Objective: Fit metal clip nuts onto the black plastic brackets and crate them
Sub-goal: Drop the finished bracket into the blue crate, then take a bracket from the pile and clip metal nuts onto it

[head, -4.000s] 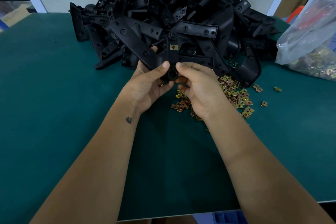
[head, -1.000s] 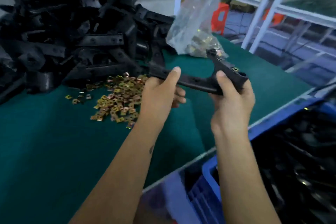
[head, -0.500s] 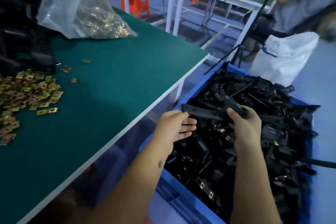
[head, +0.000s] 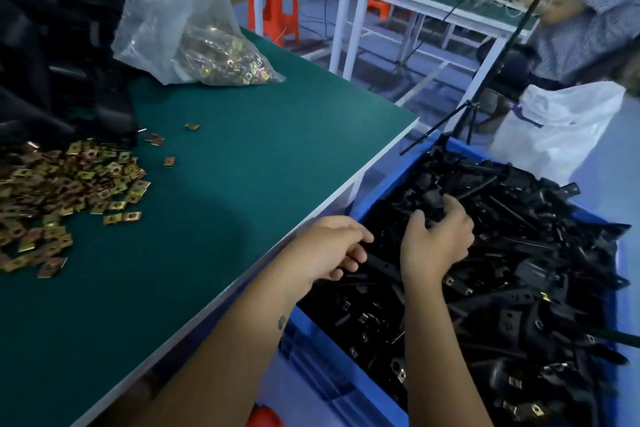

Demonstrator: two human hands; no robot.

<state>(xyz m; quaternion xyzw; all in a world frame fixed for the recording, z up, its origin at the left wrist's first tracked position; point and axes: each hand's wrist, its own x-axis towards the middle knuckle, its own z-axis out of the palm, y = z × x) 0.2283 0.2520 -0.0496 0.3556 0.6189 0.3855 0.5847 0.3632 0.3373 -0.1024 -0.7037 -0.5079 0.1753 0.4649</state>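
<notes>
Black plastic brackets (head: 502, 288) are filling the blue crate (head: 349, 388) that is sitting on the floor beside the bench (head: 242, 184), and both our hands are hanging over them. We are seeing small metal clip nuts already fitted on many of the brackets nearest us. Our left hand (head: 329, 248) is hovering at the crate's near-left rim with its fingers loosely curled and gripping nothing we can make out; the fingertips are lying just above a long bracket arm. Our right hand (head: 436, 239), just to the right of it, is reaching down onto the heap with the fingers curled over the brackets; whether it is actually gripping one we cannot tell, since the black parts are blurring together there.

Left of the left hand, on the green bench top, loose clip nuts (head: 59, 191) are lying in a spread-out pile, with a few strays beyond it. Further left and away from us, a heap of unfinished brackets (head: 52, 62) is showing dark and blurred. Beyond the nuts, a clear plastic bag (head: 180, 10) holding more nuts is slumping on the bench. Past the right hand, beyond the crate's far end, a white sack (head: 561, 128) is standing on the floor, and further back an orange stool (head: 273, 7) is standing among white-framed tables.
</notes>
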